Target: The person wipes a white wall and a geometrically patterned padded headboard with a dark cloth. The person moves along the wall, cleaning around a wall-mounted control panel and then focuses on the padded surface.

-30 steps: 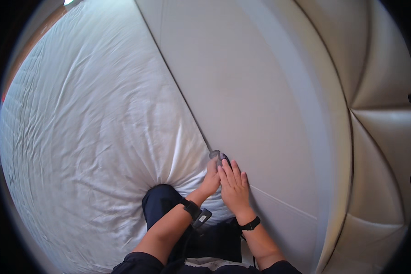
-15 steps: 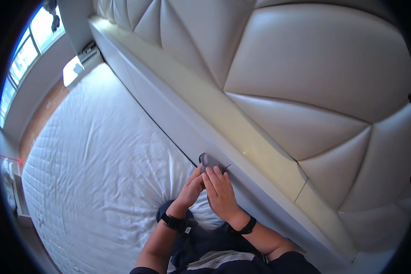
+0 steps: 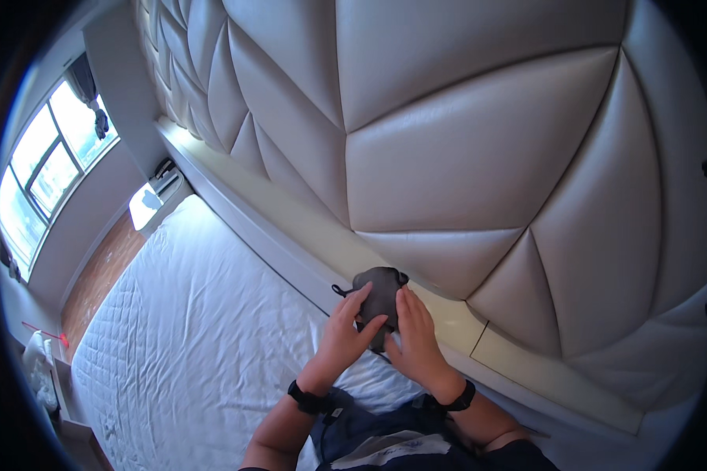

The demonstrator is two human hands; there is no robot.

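Between my hands is a small, dark grey, rounded pouch-like thing (image 3: 382,292) with a thin black loop sticking out on its left side. Its exact kind cannot be made out. My left hand (image 3: 344,336) grips it from the left, thumb across its lower front. From the right, my right hand (image 3: 418,337) presses its fingers along the other edge. The lower end of the grey thing hangs between my palms, partly hidden by the fingers. Both hands are held in front of the cream ledge (image 3: 440,308), above the bed's edge.
A bed with a rumpled white sheet (image 3: 204,314) spreads to the left. Beyond the ledge rises a padded cream headboard wall (image 3: 456,165). A small white bedside table (image 3: 151,206) stands at the bed's far corner, near a window (image 3: 55,169).
My hands have lifted the grey thing up and slightly right, and more of it shows between them. The view has tilted up toward the headboard wall.
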